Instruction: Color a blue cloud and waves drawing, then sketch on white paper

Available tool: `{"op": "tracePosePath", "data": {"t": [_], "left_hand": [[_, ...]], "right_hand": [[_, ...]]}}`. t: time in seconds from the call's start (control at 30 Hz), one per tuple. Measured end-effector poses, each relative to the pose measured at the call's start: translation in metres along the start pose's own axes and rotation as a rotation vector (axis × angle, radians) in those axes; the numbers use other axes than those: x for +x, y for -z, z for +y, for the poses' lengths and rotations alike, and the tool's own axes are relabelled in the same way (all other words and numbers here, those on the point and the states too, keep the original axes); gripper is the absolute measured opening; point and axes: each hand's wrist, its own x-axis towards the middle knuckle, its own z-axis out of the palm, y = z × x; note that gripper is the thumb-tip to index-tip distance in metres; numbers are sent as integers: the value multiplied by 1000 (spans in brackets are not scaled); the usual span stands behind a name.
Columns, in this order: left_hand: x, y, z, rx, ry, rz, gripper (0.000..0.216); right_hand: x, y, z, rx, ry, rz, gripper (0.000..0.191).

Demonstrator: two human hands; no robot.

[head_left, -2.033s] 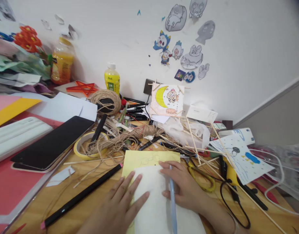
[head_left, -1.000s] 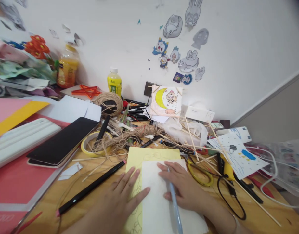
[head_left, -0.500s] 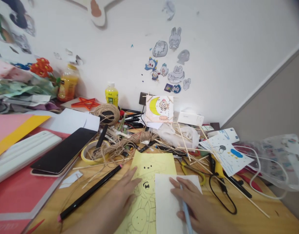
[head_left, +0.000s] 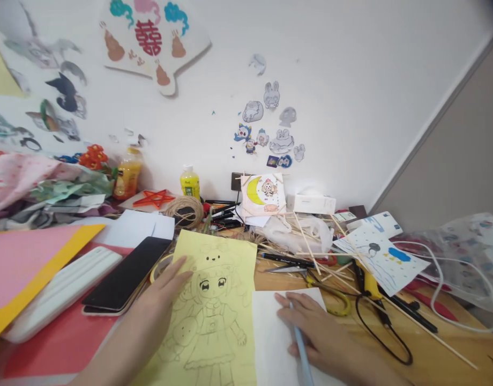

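My left hand [head_left: 166, 295] grips the left edge of a yellow sheet of paper [head_left: 226, 257], its visible fingers lying over the edge. The sheet carries a pencil drawing of a girl in a dress, and its top covers part of the clutter behind. A blank white sheet of paper [head_left: 266, 332] lies to the right, against the yellow one. On it rests my right hand [head_left: 314, 327], with a light blue pen [head_left: 301, 348] held slanting between its fingers.
A black phone [head_left: 128, 273] and a white case [head_left: 65, 295] lie left. Behind are twine [head_left: 188, 210], bottles [head_left: 190, 182] and a framed moon drawing [head_left: 254, 190]. Scissors [head_left: 338, 305], thin sticks [head_left: 435, 332], a yellow-handled tool [head_left: 369, 284] and a white cable [head_left: 439, 279] crowd the right.
My left hand and the yellow sheet have moved left, out from beside the white sheet, showing the whole figure and covering the black marker. My right hand stays on the white sheet. The view has tilted up.
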Motion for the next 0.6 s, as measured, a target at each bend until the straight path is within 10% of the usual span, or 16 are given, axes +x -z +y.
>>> {"op": "tracePosePath", "data": {"t": [0.23,0.37,0.6], "left_hand": [[-4,4,44,301,-33,-26,41],[-25,-32,109,130,-616,-81,45],[-29,-82,148,99,-731,285,26]], "right_hand": [[15,1,3,57,87,41,46],[18,1,8,171,123,181,41],[0,5,1,381,-90,542,36]]}}
